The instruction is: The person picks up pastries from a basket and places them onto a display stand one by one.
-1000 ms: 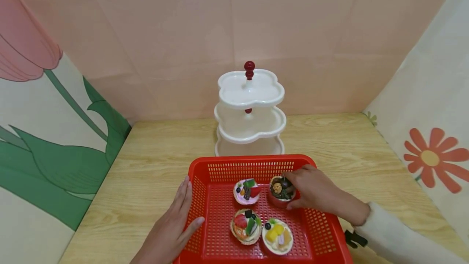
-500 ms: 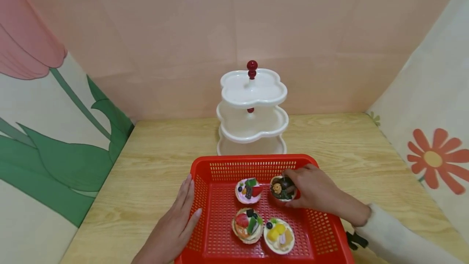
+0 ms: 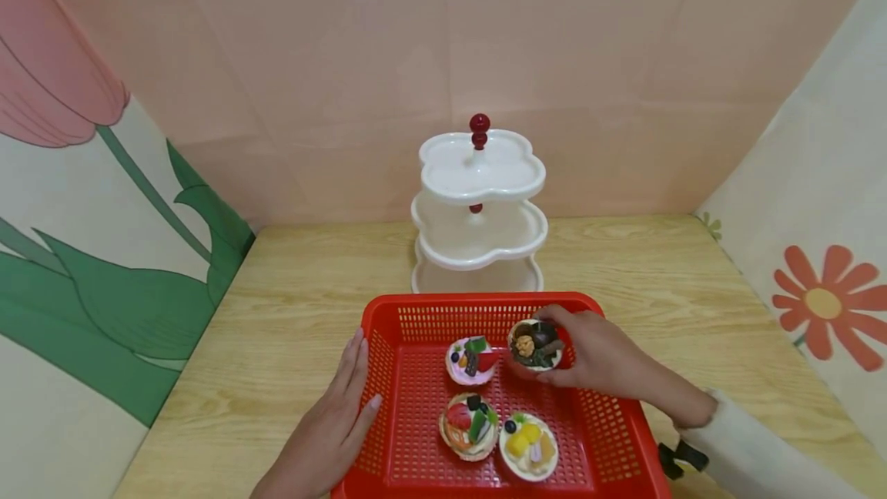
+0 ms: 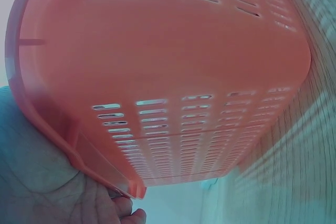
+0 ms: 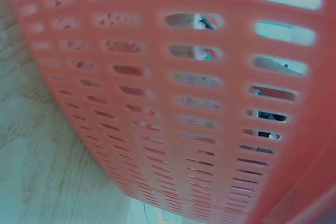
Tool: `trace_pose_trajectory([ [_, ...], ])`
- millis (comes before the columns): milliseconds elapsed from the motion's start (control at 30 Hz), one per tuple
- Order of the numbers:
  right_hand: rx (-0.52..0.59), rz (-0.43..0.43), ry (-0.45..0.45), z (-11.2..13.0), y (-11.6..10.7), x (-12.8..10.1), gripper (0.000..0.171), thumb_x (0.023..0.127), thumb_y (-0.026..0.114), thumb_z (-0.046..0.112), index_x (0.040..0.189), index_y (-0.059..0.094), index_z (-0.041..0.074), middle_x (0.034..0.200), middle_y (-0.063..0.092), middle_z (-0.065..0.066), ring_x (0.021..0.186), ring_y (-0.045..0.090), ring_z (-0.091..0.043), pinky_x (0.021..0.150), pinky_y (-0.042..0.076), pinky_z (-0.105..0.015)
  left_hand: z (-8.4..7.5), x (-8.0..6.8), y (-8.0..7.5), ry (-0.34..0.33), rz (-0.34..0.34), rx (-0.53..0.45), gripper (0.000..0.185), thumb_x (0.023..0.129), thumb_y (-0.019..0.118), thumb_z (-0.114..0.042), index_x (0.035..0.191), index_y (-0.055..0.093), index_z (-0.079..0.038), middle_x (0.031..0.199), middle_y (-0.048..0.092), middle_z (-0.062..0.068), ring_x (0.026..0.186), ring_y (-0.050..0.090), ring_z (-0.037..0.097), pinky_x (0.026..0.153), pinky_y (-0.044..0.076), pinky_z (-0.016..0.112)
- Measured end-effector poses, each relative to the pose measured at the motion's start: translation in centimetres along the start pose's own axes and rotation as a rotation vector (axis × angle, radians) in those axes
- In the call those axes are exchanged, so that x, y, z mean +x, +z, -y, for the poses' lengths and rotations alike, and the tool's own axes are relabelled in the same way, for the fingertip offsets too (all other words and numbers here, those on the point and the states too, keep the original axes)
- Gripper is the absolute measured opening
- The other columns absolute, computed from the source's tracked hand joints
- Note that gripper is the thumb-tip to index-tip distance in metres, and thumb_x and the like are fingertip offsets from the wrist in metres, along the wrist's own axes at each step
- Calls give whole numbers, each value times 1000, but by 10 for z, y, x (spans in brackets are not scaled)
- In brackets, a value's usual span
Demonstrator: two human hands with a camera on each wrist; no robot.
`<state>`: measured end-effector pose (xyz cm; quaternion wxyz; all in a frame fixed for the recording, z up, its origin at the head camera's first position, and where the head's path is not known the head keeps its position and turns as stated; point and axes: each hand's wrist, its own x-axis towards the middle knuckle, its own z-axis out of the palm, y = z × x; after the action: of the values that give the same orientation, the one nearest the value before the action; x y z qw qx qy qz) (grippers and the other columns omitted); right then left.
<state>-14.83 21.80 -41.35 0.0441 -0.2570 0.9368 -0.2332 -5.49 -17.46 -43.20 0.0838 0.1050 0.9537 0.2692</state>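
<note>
A red perforated basket sits on the wooden table near me. My right hand grips a chocolate-topped tart and holds it lifted a little above the basket's far right corner. Three other tarts lie inside: a pink one, a strawberry one and a yellow-fruit one. My left hand rests flat against the basket's left wall, fingers straight. The left wrist view shows the basket's outer wall against my palm. Only the basket's wall fills the right wrist view.
A white three-tier serving stand with a red knob stands just behind the basket. The wooden table is enclosed by a pink back wall and flower-printed side panels.
My right hand has lifted the chocolate tart off the basket floor and moved it slightly up and away from me. The left hand has stayed on the basket's side.
</note>
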Motion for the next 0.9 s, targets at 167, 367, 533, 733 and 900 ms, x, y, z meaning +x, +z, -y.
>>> trace_pose_trajectory([
  [167,181,-29,-32,-5,-7,-2,72,74,92,39,132,55,17,120,68,5,109,66,-20,87,59,-45,-1,0,-1,-20,1,-5,79,103,29,-66,162,-4,-26,167,-16,-18,155,0,12,116,33,52],
  [367,277,-59,-43,-5,-15,-3,72,75,92,38,134,56,17,117,69,7,107,66,-16,91,57,-47,-2,0,0,-33,3,-20,81,101,28,-69,162,-3,-26,167,-15,-18,155,1,12,116,32,52],
  [533,327,-88,-57,-2,-25,-1,72,76,91,34,136,55,19,118,68,8,104,66,-15,90,58,-39,-2,1,-1,-41,5,-14,82,100,28,-71,162,-4,-27,166,-14,-18,155,6,16,113,37,53],
  [733,319,-149,-54,2,-39,3,69,79,90,28,137,55,19,118,66,9,105,63,-15,92,56,-38,-2,2,-1,-40,5,-13,82,101,30,-68,162,-4,-26,167,-14,-16,155,7,17,111,39,52],
  [900,332,-180,-37,8,-55,6,67,81,88,25,138,55,16,117,66,5,104,62,-17,90,54,-26,-1,0,0,-43,4,-15,81,102,33,-66,162,-4,-27,167,-14,-16,155,8,18,110,40,52],
])
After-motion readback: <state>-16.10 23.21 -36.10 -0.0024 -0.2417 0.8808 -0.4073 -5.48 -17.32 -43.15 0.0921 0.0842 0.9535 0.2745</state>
